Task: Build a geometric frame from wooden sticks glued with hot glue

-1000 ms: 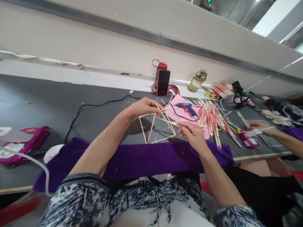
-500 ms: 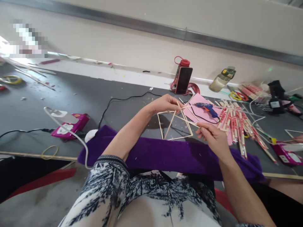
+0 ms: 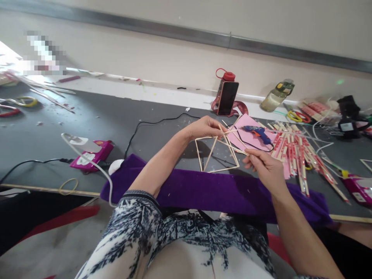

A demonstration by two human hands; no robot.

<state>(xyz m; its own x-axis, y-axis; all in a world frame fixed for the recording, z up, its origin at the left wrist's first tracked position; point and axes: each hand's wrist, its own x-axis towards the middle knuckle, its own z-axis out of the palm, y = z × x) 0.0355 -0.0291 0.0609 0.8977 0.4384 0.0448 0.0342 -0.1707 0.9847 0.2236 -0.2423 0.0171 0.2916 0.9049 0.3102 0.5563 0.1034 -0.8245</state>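
A frame of thin pale wooden sticks [image 3: 210, 154], four-sided with a slanting stick across it, lies low over the bench [image 3: 162, 131], between the person's two hands and just beyond a purple cloth [image 3: 209, 190]. The left hand [image 3: 205, 127] reaches over the frame's far edge, thumb and fingers drawn narrow around crossed sticks [image 3: 222, 131] at the upper corner. The right hand [image 3: 263, 164] pinches the near end of a slender stick [image 3: 234, 147] between thumb and forefinger, its other fingers curled; this stick slants up toward the left hand. Whether the crossed sticks are joined is too small to tell. Just beyond the right hand, a blue glue gun [image 3: 260, 135] with an orange trigger rests on a pink sheet [image 3: 245, 120], its nozzle toward the left hand. To the right lies a loose heap of red-printed, wrapped sticks [image 3: 299, 155]. Behind the work, a phone [image 3: 228, 99] stands propped against a red-capped bottle [image 3: 229, 76]; farther right are a greenish bottle [image 3: 274, 99] and scissors [image 3: 298, 116] with yellow and red handles. A magenta box [image 3: 93, 157] sits left of the cloth, near a black cable [image 3: 151, 122].
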